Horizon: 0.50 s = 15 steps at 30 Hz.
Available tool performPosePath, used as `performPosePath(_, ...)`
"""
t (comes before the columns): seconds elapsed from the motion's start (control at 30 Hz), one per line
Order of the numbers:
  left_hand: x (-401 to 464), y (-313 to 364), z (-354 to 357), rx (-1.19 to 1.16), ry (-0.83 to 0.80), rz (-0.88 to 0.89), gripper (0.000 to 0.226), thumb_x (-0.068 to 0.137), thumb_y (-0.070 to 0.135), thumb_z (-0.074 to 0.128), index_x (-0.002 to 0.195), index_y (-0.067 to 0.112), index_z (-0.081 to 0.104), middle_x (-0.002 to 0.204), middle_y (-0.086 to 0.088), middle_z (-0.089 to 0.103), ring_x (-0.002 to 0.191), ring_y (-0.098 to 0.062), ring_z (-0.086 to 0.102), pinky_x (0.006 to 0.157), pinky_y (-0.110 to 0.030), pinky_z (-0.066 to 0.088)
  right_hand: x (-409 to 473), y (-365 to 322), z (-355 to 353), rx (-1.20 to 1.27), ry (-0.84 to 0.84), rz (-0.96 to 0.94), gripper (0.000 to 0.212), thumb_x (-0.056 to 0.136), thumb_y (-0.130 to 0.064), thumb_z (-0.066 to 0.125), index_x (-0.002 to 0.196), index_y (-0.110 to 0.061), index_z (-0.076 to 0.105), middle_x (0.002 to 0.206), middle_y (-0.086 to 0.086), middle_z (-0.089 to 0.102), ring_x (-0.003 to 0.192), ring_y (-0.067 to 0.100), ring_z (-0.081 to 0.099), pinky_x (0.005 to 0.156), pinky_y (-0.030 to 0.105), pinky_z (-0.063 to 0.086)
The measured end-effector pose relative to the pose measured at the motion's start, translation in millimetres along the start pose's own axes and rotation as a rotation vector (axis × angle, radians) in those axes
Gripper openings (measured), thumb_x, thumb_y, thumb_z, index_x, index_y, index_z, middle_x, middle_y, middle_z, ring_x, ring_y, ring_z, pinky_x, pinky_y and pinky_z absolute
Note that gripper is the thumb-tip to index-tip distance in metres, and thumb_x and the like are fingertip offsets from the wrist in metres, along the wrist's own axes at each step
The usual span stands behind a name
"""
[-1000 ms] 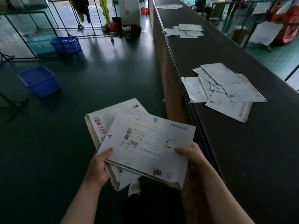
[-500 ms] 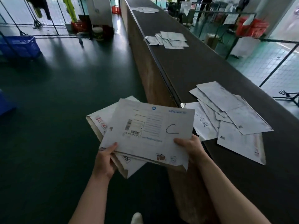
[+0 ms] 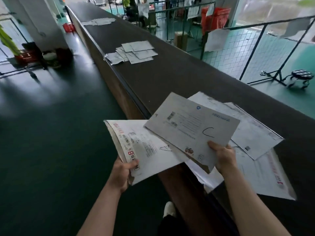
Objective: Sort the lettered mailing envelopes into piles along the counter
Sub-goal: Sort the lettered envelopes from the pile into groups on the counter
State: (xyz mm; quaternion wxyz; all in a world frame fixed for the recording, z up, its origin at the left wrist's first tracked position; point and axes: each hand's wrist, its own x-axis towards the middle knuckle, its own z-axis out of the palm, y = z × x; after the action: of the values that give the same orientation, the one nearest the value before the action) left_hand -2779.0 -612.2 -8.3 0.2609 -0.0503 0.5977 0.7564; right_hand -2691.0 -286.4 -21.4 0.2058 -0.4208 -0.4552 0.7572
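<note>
Head view: the C envelope [image 3: 190, 126] is being pinched at its near corner by the right hand [image 3: 225, 156] — thumb on top — and held above the near pile [image 3: 260, 171] at the counter [image 3: 179, 77] edge. The A envelope [image 3: 144, 149] is being gripped by the left hand [image 3: 121, 172], thumb curled over its corner, out over the floor [image 3: 51, 133] — two more piles [image 3: 136, 51] are lying farther along

Two hands show, the left hand [image 3: 121, 174] and the right hand [image 3: 225, 156], each gripping envelopes: the "C" envelope [image 3: 190, 128] on the right, the "A" stack [image 3: 144, 150] on the left. Three piles lie on one counter [image 3: 179, 77]: near pile [image 3: 255, 138], middle pile [image 3: 136, 51], far pile [image 3: 98, 21].
</note>
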Motion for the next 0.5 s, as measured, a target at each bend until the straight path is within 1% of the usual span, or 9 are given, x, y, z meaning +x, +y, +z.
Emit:
performPosePath(0.03, 19, 9, 10, 0.043, -0.025, -0.023, 0.052, 0.093, -0.013, 0.049, 0.135, 0.017, 0.055, 0.124, -0.013, 0.071, 0.117, -0.035, 0.067, 0.09, -0.05, 0.058, 21, -11, 0, 0.059, 0.054, -0.004, 0.019, 0.087, 0.006, 0.073, 0.094, -0.011, 0.069, 0.098, 0.005, 0.072, 0.083, 0.026, 0.07, 0.073, 0.04, 0.061)
performPosePath(0.07, 37, 17, 19, 0.079, -0.061, -0.044, 0.051, 0.093, -0.012, 0.049, 0.135, 0.016, 0.055, 0.125, -0.014, 0.071, 0.118, -0.037, 0.066, 0.091, -0.053, 0.057, 41, -20, 1, 0.104, 0.101, -0.008, 0.02, 0.088, 0.007, 0.072, 0.091, -0.012, 0.067, 0.098, 0.004, 0.071, 0.082, 0.023, 0.068, 0.075, 0.04, 0.061)
performPosePath(0.13, 65, 31, 36, 0.1, -0.132, -0.079, 0.051, 0.092, -0.012, 0.051, 0.134, 0.017, 0.055, 0.126, -0.017, 0.069, 0.118, -0.04, 0.065, 0.095, -0.06, 0.054, 72, -35, 5, 0.168, 0.144, -0.002, 0.021, 0.088, 0.006, 0.072, 0.089, -0.014, 0.065, 0.106, 0.009, 0.07, 0.085, 0.024, 0.067, 0.09, 0.045, 0.057)
performPosePath(0.2, 100, 46, 57, 0.131, -0.204, -0.113, 0.052, 0.088, -0.008, 0.06, 0.136, 0.013, 0.054, 0.127, -0.021, 0.068, 0.116, -0.041, 0.066, 0.09, -0.058, 0.058, 111, -54, 8, 0.23, 0.203, 0.003, 0.022, 0.087, 0.005, 0.074, 0.092, -0.014, 0.064, 0.11, 0.01, 0.07, 0.087, 0.026, 0.067, 0.094, 0.048, 0.054)
performPosePath(0.27, 123, 55, 69, 0.153, -0.254, -0.146, 0.06, 0.079, -0.002, 0.066, 0.137, 0.007, 0.052, 0.126, -0.024, 0.067, 0.115, -0.043, 0.066, 0.084, -0.054, 0.06, 139, -71, 8, 0.264, 0.231, 0.012, 0.024, 0.086, 0.003, 0.076, 0.102, -0.011, 0.065, 0.105, 0.007, 0.071, 0.09, 0.027, 0.068, 0.094, 0.052, 0.055)
performPosePath(0.3, 134, 59, 74, 0.161, -0.269, -0.169, 0.063, 0.077, 0.0, 0.066, 0.138, 0.006, 0.051, 0.126, -0.025, 0.067, 0.114, -0.045, 0.066, 0.083, -0.054, 0.06, 151, -79, 6, 0.275, 0.236, 0.005, 0.03, 0.085, 0.001, 0.078, 0.11, -0.009, 0.066, 0.106, 0.007, 0.072, 0.095, 0.03, 0.069, 0.094, 0.054, 0.055)
performPosePath(0.37, 154, 65, 79, 0.182, -0.286, -0.209, 0.065, 0.075, 0.0, 0.067, 0.137, 0.007, 0.05, 0.125, -0.027, 0.066, 0.114, -0.047, 0.066, 0.083, -0.056, 0.06, 171, -92, 2, 0.29, 0.251, -0.029, 0.04, 0.085, -0.002, 0.079, 0.123, -0.004, 0.065, 0.112, 0.008, 0.072, 0.102, 0.031, 0.069, 0.097, 0.056, 0.055)
performPosePath(0.43, 174, 69, 83, 0.209, -0.327, -0.228, 0.064, 0.074, 0.0, 0.067, 0.135, 0.007, 0.05, 0.126, -0.029, 0.065, 0.113, -0.048, 0.066, 0.082, -0.058, 0.06, 186, -101, -3, 0.263, 0.297, -0.05, 0.041, 0.089, -0.005, 0.076, 0.128, -0.002, 0.062, 0.118, 0.009, 0.07, 0.106, 0.031, 0.067, 0.102, 0.052, 0.053)
performPosePath(0.5, 190, 69, 88, 0.223, -0.373, -0.249, 0.064, 0.073, 0.0, 0.067, 0.135, 0.008, 0.05, 0.127, -0.03, 0.064, 0.113, -0.049, 0.065, 0.084, -0.06, 0.059, 199, -106, -7, 0.142, 0.409, -0.052, 0.048, 0.092, -0.012, 0.076, 0.135, -0.004, 0.056, 0.132, 0.014, 0.064, 0.117, 0.032, 0.064, 0.106, 0.048, 0.051)
